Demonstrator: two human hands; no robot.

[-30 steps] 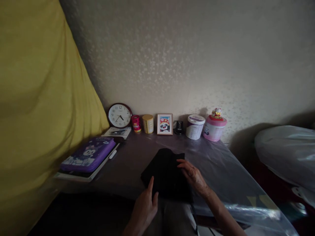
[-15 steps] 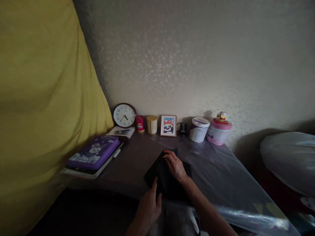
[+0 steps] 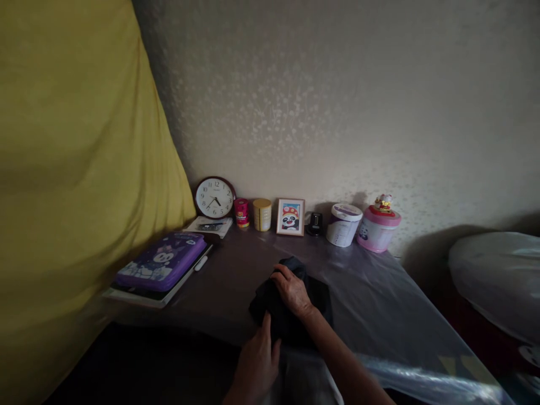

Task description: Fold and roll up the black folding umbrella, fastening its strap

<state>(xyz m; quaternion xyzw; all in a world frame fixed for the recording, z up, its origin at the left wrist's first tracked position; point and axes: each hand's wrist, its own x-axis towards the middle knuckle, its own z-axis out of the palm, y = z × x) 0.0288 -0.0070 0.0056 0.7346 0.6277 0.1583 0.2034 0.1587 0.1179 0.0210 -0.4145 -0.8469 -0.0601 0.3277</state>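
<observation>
A piece of black cloth, dark and bunched into folds, lies near the table's front edge. My right hand is over its upper middle with curled fingers, gripping a raised fold. Lower down, my left hand reaches in from the front. Its index finger is stretched out with the tip touching the cloth, and the thumb stands apart from it. The other left fingers are hidden under the hand. Dim light makes the cloth's exact shape hard to make out.
Along the wall stand a clock, a pink can, a yellow can, a framed panda picture, a white tub and a pink tub. A purple case lies left, beside a yellow curtain.
The cloth's flat, pointed upper part has become bunched and rounded. My right hand has shifted slightly left and down over it; my left hand stays low, with its fingertip on the cloth.
</observation>
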